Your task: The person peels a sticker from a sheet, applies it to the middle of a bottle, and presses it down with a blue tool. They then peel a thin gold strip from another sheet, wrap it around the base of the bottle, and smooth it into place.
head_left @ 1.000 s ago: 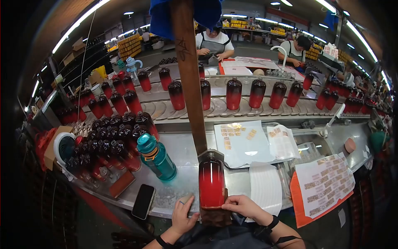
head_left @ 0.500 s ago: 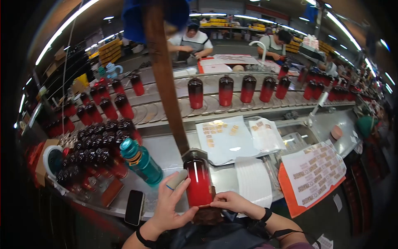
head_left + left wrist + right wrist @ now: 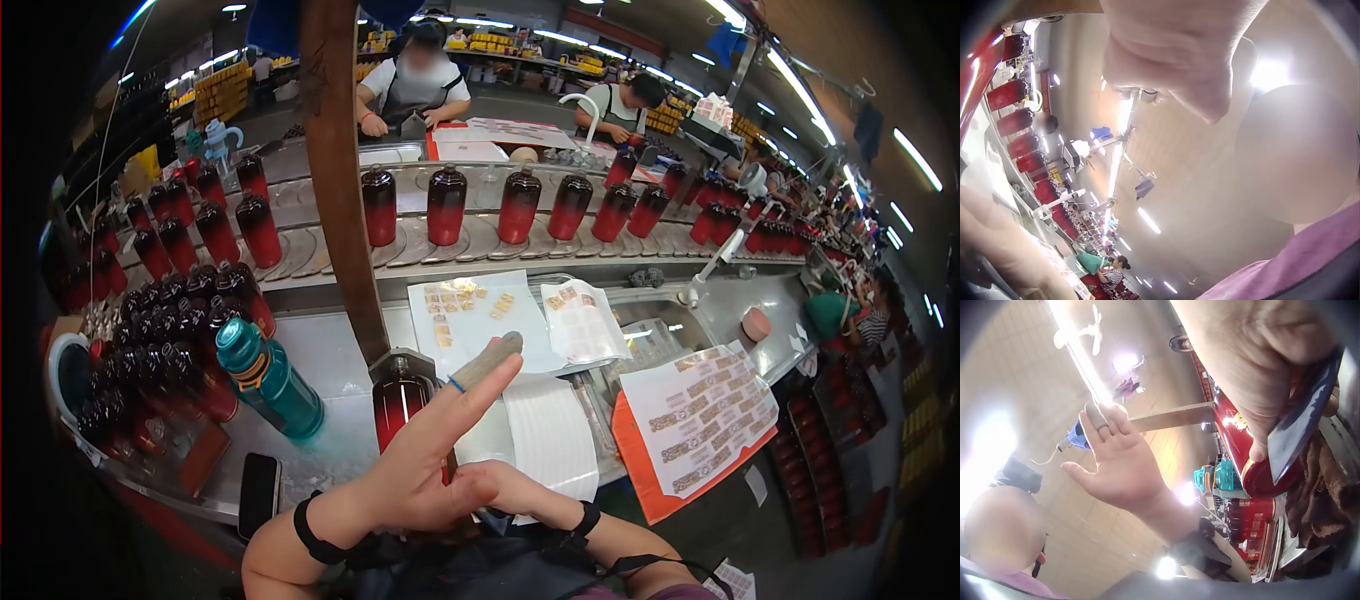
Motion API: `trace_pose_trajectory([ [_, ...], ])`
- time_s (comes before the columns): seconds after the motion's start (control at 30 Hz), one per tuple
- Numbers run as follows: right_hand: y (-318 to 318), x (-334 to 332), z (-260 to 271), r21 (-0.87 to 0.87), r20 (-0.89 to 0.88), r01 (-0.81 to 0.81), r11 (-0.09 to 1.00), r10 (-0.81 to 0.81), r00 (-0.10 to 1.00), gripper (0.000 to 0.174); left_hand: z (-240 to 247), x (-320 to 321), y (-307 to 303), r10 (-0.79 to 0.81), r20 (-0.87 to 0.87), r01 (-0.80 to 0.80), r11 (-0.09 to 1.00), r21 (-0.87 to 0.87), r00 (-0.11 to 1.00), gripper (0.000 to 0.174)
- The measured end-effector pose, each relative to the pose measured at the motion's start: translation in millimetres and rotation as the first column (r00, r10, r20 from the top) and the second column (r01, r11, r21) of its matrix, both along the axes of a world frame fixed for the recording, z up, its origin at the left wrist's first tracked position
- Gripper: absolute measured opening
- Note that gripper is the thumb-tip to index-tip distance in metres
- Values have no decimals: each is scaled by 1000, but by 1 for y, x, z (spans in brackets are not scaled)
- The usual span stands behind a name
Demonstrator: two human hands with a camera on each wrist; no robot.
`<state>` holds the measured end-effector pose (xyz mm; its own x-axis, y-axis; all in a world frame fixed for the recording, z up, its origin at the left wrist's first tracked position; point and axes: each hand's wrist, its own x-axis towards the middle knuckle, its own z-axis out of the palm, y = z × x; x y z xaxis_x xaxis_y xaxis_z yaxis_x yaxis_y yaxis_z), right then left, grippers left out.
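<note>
A red glass bottle (image 3: 397, 402) with a dark shoulder stands at the foot of the wooden post, partly hidden behind my left hand (image 3: 425, 455). That hand is raised with straight fingers; a grey finger cot (image 3: 500, 350) covers one fingertip and a blue band circles the finger. It holds nothing. My right hand (image 3: 522, 490) is low beside the bottle, largely behind the left in the head view. In the right wrist view it grips a flat, pointed metal blade (image 3: 1302, 428), with the thumb at the bottle's base edge. Brown cloth (image 3: 1319, 494) lies below the base.
A teal water bottle (image 3: 265, 380) and a phone (image 3: 260, 495) are at the left, beside many dark-red bottles. The wooden post (image 3: 340, 170) rises in front. Sticker sheets (image 3: 700, 420) lie on the right. Behind runs a conveyor (image 3: 420, 250) carrying bottles; two people sit beyond.
My left hand rose from the bench to the bottle's side, then lifted across in front of it. My right hand stays by the bottle's base. The head view has swung right.
</note>
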<state>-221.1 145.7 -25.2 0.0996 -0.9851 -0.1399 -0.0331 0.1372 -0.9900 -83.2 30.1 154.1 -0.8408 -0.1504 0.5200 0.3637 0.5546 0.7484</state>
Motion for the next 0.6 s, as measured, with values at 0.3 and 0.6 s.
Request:
trace_pose_trajectory([
  [0.3, -1, -2, -13, 48, 52, -20, 999, 18, 998, 23, 4, 7, 0, -66, 62, 54, 983, 175, 996, 78],
  [0.6, -3, -3, -10, 129, 77, -78, 989, 68, 995, 19, -12, 16, -1, 7, 49, -11, 996, 88, 999, 78],
])
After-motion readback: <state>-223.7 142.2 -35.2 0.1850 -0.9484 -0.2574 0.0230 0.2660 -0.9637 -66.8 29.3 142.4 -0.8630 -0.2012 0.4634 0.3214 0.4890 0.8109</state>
